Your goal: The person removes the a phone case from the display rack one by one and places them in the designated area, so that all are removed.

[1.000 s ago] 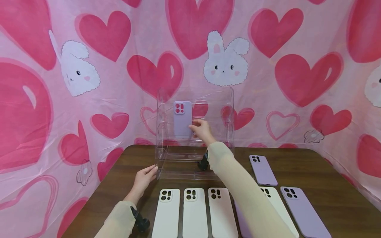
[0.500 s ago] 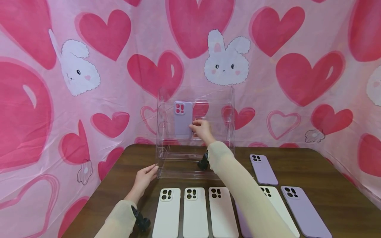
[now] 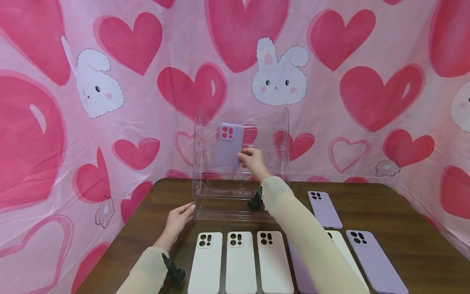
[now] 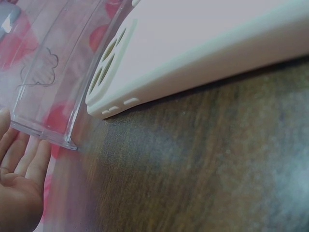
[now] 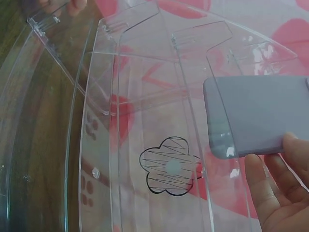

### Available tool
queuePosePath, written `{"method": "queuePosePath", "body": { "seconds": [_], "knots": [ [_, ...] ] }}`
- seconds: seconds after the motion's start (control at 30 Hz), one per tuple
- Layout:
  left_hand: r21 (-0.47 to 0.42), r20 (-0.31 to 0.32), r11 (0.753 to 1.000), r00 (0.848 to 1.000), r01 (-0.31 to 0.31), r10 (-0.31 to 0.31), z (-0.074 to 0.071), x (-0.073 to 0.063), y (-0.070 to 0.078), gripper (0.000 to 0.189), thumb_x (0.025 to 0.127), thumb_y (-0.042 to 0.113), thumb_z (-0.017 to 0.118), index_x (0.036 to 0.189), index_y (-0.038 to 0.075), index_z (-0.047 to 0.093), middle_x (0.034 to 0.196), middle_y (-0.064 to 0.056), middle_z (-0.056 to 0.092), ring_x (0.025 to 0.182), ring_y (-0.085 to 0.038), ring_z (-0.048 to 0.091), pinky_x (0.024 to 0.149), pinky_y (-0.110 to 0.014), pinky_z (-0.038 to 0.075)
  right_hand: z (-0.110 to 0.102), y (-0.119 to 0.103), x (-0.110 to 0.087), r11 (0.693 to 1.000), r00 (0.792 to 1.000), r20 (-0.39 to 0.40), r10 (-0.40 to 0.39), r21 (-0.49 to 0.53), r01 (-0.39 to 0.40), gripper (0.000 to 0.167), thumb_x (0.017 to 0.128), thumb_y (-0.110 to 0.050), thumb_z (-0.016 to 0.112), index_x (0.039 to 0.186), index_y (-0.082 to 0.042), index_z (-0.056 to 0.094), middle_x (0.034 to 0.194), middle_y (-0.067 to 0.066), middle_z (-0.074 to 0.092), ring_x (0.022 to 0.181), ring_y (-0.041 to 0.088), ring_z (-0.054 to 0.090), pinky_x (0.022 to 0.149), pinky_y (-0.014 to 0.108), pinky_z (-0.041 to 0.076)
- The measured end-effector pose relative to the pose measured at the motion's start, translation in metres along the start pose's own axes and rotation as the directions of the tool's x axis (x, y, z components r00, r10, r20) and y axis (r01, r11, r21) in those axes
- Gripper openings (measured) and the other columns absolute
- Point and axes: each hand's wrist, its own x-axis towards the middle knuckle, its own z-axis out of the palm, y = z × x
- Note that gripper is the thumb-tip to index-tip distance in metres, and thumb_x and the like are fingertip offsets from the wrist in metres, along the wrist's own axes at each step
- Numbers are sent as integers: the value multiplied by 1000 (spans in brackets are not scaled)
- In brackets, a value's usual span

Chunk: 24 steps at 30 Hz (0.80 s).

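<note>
In the head view my right hand (image 3: pixel 255 162) pinches the right edge of a lilac phone case (image 3: pixel 229 147), held upright at an upper tier of a clear acrylic display stand (image 3: pixel 240 216). The right wrist view shows that case (image 5: pixel 260 113) lying behind a transparent lip, thumb on one side and fingers below its edge; whether it rests on the tier I cannot tell. My left hand (image 3: pixel 177 223) holds the stand's lower front left corner between thumb and fingers. In the left wrist view the fingers (image 4: pixel 38 162) meet the clear side panel (image 4: pixel 48 82).
A row of phone cases lies before the stand on the wooden table (image 3: pixel 147 228): white ones (image 3: pixel 205 265), a pale pink one (image 3: pixel 275 265) and lilac ones (image 3: pixel 376 261). Another lilac case (image 3: pixel 324 210) lies right of the stand. A heart-printed cloth (image 3: pixel 323 98) hangs behind.
My right hand has shifted the lilac case slightly right and up, and the case now leans a little to the right. The left hand stays at the stand's corner.
</note>
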Motion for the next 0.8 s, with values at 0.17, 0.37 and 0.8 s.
{"method": "queuePosePath", "body": {
  "seconds": [0.17, 0.37, 0.8],
  "knots": [
    [0, -3, 1000, 1000, 2, -2, 0, -1, 1, 46, 92, 20, 59, 125, -10, 50, 125, -27, 50, 109, -36, 54, 89, -39, 47, -6, 1, 1, 1000, 1000, 13, -12, 14, 12, 29, 88, -12, 63, 114, 2, 62, 106, 16, 63, 86, 27, 63, 75, 33, 56],
    [7, 3, 1000, 1000, -3, 3, -1, -2, 1, 47, 91, 21, 59, 125, -10, 50, 124, -28, 50, 109, -37, 54, 90, -40, 47, -15, -2, 0, 998, 1000, 11, -24, 66, 23, 33, 89, -8, 62, 118, 5, 58, 107, 20, 62, 87, 28, 63, 74, 34, 56],
    [11, -3, 1000, 1000, 3, -3, 0, 1, -2, 44, 92, 19, 58, 126, -9, 50, 124, -26, 51, 108, -36, 54, 89, -39, 47, -40, -7, -11, 996, 998, 28, -63, 59, 61, 34, 88, -10, 63, 118, 5, 58, 109, 21, 61, 89, 28, 63, 77, 34, 55]
  ]
}}
